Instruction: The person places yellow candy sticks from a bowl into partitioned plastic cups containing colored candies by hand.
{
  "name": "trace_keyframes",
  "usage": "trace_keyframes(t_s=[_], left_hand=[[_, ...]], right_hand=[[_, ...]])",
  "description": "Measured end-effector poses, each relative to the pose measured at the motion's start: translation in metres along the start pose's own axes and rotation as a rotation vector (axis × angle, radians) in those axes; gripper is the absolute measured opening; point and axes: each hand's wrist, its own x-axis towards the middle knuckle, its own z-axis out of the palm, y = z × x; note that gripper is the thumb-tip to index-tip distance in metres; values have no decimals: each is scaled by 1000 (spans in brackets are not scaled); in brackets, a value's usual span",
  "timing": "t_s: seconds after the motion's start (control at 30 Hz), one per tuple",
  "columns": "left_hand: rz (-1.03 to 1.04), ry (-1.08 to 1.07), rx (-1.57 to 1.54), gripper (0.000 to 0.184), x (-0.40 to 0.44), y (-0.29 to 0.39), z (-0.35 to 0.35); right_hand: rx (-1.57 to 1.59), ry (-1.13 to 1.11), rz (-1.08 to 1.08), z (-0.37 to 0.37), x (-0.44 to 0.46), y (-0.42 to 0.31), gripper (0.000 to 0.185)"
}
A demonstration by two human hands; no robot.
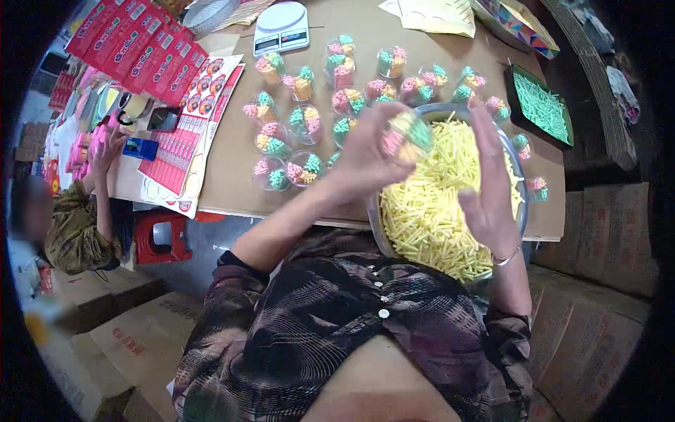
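My left hand (362, 158) is wrapped round a clear plastic cup (406, 138) filled with short pink, green and yellow sticks. The cup is tilted so its top shows, and it is a little blurred. Over the right side of a large basin (377, 219) hangs my right hand (486, 186), fingers stretched out, palm turned toward the cup, holding nothing. Pale yellow sticks (439, 218) fill the basin, which stands close in front of me. Several similar filled cups (305, 124) stand on the table left of and behind the basin, a few also on its right.
A black tray of green sticks (540, 105) lies at the right. A white kitchen scale (282, 28) stands at the back. Red printed sheets (140, 53) cover the left, where another person's hand (105, 149) works. Cardboard boxes (598, 232) flank me; a red stool (162, 239) is at left.
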Motion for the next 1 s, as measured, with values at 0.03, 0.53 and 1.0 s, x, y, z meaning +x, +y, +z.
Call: trace_keyframes(t_s=[0.03, 0.53, 1.0], left_hand=[[-124, 107, -69, 73, 0, 4, -23], [-534, 513, 481, 74, 2, -209, -279], [171, -584, 643, 28, -12, 38, -7]], right_hand=[[16, 60, 18, -10, -1, 2, 60], [-76, -11, 470, -34, -51, 43, 24], [-407, 3, 520, -44, -78, 53, 21]])
